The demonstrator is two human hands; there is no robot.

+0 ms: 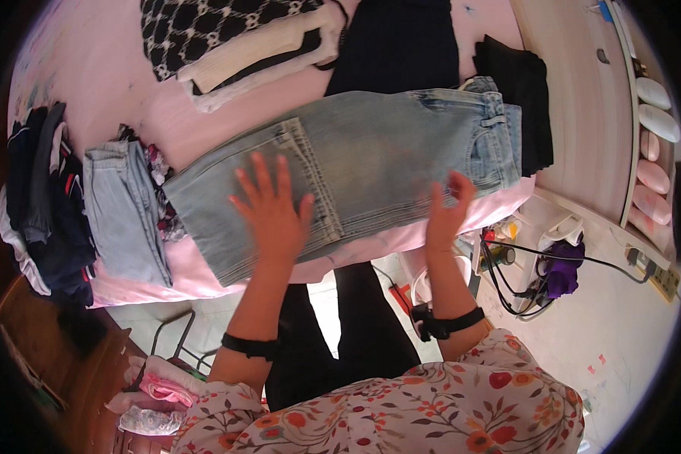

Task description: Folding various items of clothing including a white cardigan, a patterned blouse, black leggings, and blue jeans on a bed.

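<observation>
A pair of light blue denim jeans lies lengthwise across the edge of a pink-covered bed, its waistband on the right and the leg ends on the left. Over the leg part, by a stitched seam band, my left hand is spread flat with its fingers apart. My right hand is just at the near edge of the jeans below the pocket, fingers partly curled and slightly blurred; no cloth shows gripped in it. Whether it touches the denim I cannot tell.
Left of the jeans lie folded pale blue jeans and a pile of dark clothes. Beyond are a black-and-white patterned garment, dark trousers and a folded black garment. A white shelf rack with cables stands at the right.
</observation>
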